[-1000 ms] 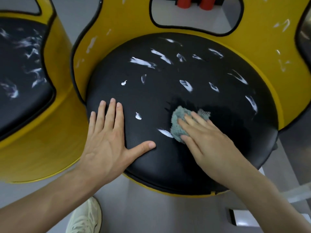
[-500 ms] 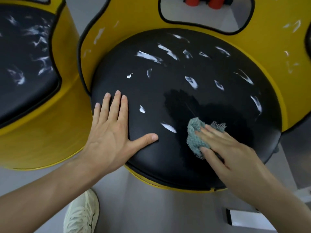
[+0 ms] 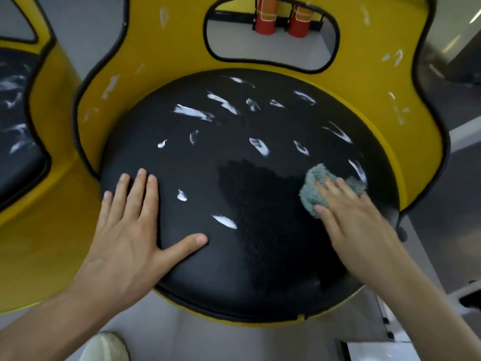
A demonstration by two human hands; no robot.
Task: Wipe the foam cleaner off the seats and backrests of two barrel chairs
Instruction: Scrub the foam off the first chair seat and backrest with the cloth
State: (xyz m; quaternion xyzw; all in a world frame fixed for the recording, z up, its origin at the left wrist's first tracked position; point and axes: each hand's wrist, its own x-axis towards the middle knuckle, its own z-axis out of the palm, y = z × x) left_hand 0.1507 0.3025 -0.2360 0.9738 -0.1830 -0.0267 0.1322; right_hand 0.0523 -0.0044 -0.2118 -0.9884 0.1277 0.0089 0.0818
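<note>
White foam streaks (image 3: 194,113) dot the far and left parts of the black seat (image 3: 234,269). The right hand (image 3: 356,225) presses a teal cloth (image 3: 312,178) near the seat's right edge, grip wide, fingers straight. The left hand (image 3: 130,235) lies flat on the seat's left, grip wide. Foam also flecks the yellow backrest (image 3: 182,48).

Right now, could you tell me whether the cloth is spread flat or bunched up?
Bunched up: the cloth forms a crumpled wad, pressed on the seat by the right hand, fingers straight.

Bare forearms (image 3: 52,321), off-white sneaker (image 3: 104,346)
</note>
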